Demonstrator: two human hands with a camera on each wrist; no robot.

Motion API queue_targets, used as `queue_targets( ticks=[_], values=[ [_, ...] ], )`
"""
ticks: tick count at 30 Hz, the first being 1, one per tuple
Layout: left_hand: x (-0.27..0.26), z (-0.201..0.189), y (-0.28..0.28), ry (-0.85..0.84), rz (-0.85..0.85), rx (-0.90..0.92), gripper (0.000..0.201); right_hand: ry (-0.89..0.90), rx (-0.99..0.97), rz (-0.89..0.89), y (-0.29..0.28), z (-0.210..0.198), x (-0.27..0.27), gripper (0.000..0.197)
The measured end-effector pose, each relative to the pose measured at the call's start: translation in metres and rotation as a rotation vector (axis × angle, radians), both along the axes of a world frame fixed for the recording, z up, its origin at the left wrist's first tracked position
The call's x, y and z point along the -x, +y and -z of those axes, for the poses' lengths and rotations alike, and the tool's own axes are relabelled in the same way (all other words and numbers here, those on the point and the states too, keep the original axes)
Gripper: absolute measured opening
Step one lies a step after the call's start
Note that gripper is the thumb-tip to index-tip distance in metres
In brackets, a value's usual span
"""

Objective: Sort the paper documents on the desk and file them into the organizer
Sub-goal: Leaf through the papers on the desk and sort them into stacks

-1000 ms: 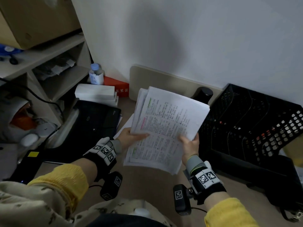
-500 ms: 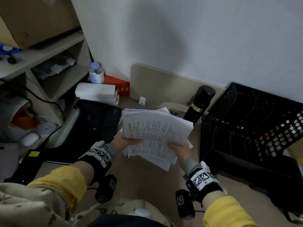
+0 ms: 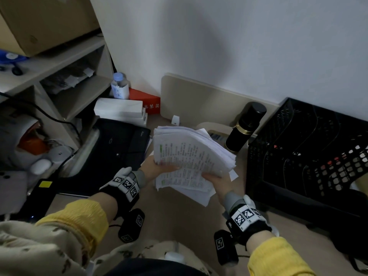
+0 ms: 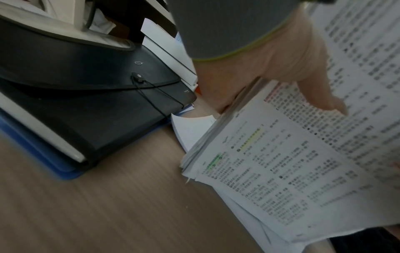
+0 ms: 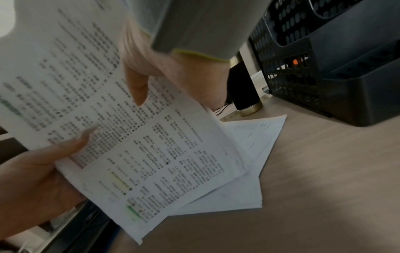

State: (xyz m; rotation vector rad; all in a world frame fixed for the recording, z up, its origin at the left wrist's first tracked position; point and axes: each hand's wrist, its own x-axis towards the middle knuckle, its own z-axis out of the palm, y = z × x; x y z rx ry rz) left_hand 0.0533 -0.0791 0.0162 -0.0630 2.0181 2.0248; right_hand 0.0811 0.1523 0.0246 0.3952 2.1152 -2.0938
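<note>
Both hands hold one thick stack of printed papers [image 3: 189,158] above the bench [image 3: 179,216], its top sheet covered in small text with green highlighter marks. The left hand [image 3: 157,166] grips the stack's left edge, thumb laid flat across the top page and fingers curled underneath. The right hand [image 3: 216,181] pinches the near right corner, thumb on top and fingers below. The sheets fan out unevenly at the far and near ends.

Under the stack, a few loose sheets [image 5: 253,154] lie flat on the bench, partly covered by the held papers.

To the right stands the black mesh organizer [image 3: 306,156], its upright dividers forming several slots. Something with red and white patches shows through the mesh on its right side, though the view is too dim to tell what it is; the nearer slots look dark.

Just left of the organizer a black flask with a gold band [image 3: 245,126] stands upright. To the left of the papers a black expanding folder [image 4: 97,95] with an elastic cord closure lies shut on top of a blue folder [image 4: 43,157]. Behind it are stacked white boxes [image 3: 119,110], a red box [image 3: 147,100] and a small plastic bottle [image 3: 119,86].
</note>
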Motion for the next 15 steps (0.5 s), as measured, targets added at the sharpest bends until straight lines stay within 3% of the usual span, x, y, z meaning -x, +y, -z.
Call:
queue_targets(
  ticks=[9, 12, 15],
  values=[
    [0.000, 0.011, -0.007, -0.091, 0.005, 0.031, 0.041, -0.091, -0.023, 0.039, 0.007, 0.009, -0.001, 0.021],
    [-0.001, 0.014, -0.005, -0.114, 0.022, 0.020, 0.037, -0.132, -0.030, 0.070, 0.004, 0.017, 0.000, 0.034],
    [0.000, 0.018, -0.003, -0.129, 0.023, 0.032, 0.034, -0.131, -0.018, 0.115, 0.001, 0.017, -0.001, 0.034]
  ],
)
